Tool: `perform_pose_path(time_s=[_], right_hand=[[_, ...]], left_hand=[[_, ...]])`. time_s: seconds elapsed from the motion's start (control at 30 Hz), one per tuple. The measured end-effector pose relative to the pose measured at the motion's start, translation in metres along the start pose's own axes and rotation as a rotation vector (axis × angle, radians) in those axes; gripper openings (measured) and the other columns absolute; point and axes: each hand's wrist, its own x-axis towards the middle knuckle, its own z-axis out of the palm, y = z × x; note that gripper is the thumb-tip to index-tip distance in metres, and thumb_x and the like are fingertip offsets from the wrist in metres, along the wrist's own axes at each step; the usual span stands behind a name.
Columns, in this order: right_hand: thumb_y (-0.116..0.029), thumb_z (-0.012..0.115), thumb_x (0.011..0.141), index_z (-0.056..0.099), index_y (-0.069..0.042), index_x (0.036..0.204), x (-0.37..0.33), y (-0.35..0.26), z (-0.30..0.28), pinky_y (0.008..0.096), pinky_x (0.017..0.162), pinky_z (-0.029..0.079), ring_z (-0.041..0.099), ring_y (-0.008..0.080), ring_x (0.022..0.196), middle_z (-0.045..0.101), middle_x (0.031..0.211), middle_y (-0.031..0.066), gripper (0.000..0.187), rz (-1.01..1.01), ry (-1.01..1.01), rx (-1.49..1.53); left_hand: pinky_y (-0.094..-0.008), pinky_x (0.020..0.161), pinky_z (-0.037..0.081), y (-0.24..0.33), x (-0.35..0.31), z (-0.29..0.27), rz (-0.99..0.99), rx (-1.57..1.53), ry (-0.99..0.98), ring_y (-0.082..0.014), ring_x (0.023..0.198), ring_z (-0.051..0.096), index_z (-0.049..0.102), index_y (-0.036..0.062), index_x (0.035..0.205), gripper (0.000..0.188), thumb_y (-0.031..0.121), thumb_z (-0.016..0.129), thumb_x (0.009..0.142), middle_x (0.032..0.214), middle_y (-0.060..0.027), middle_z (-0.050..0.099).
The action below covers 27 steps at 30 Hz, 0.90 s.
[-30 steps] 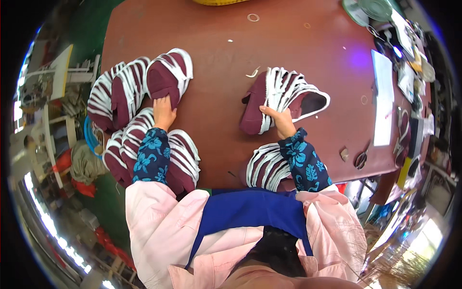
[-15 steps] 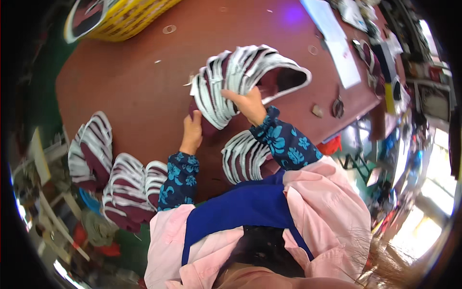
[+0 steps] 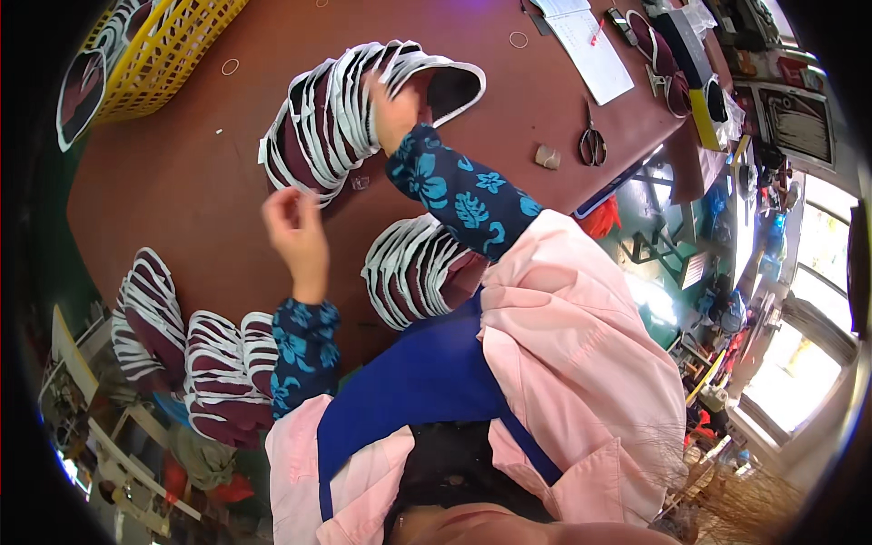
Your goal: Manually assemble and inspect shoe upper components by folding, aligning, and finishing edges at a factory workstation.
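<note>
A fanned stack of maroon shoe pieces with white edging (image 3: 336,118) lies on the reddish-brown table (image 3: 163,182). My right hand (image 3: 392,111) presses down on the stack's upper right part. Just left of the stack's lower edge, my left hand (image 3: 292,222) hovers with its fingers pinched together; I cannot tell whether anything is between them. A second similar stack (image 3: 413,270) sits close to my body, under my right forearm.
More stacks of the same pieces (image 3: 195,350) lie at the table's left near edge. A yellow basket (image 3: 154,54) stands at the far left. Scissors (image 3: 592,143), a small roll (image 3: 548,157) and a paper sheet (image 3: 586,50) lie to the right.
The view swung further left and closer. My right hand shifted up onto the fanned stack, and my left hand lifted off the table beside it.
</note>
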Motion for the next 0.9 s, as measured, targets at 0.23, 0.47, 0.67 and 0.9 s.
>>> perform_pose_path(time_s=[0.23,0.47,0.67,0.9], right_hand=[[-0.029,0.06,0.093,0.061,0.002,0.108,0.061,-0.083,-0.009,0.0476,0.098,0.041,0.053,0.0391,0.109,0.059,0.11,0.0237,0.034,-0.332,0.873,-0.013],[-0.016,0.062,0.088,0.054,-0.002,0.113,0.099,-0.113,-0.037,0.05,0.095,0.044,0.049,0.0378,0.116,0.053,0.118,0.0194,0.03,-0.187,0.647,-0.226],[-0.013,0.061,0.08,0.061,-0.003,0.109,0.086,-0.109,-0.056,0.0516,0.101,0.04,0.049,0.0417,0.114,0.055,0.115,0.0235,0.031,-0.146,0.638,-0.293],[-0.015,0.061,0.08,0.059,-0.004,0.114,0.071,-0.122,-0.085,0.0506,0.103,0.04,0.047,0.0413,0.118,0.053,0.121,0.024,0.035,-0.218,0.578,-0.475]], left_hand=[[-0.0294,0.067,0.052,0.099,-0.092,0.077,0.296,-0.064,-0.66,-0.0206,0.072,0.066,0.072,0.0005,0.089,0.011,0.001,0.076,0.079,0.084,-0.0101,0.069],[-0.0285,0.069,0.054,0.138,-0.104,0.112,0.446,-0.123,-0.548,-0.018,0.077,0.066,0.069,0.001,0.102,0.024,0.004,0.076,0.08,0.089,-0.0086,0.066],[-0.0279,0.068,0.054,0.165,-0.114,0.137,0.387,-0.005,-0.483,-0.0165,0.074,0.065,0.061,0.0013,0.1,0.024,0.004,0.074,0.079,0.084,-0.0079,0.063],[-0.0243,0.068,0.053,0.187,-0.126,0.123,0.639,0.096,-0.573,-0.0126,0.075,0.066,0.065,-0.0015,0.098,0.016,0.005,0.074,0.086,0.082,-0.0068,0.063]])
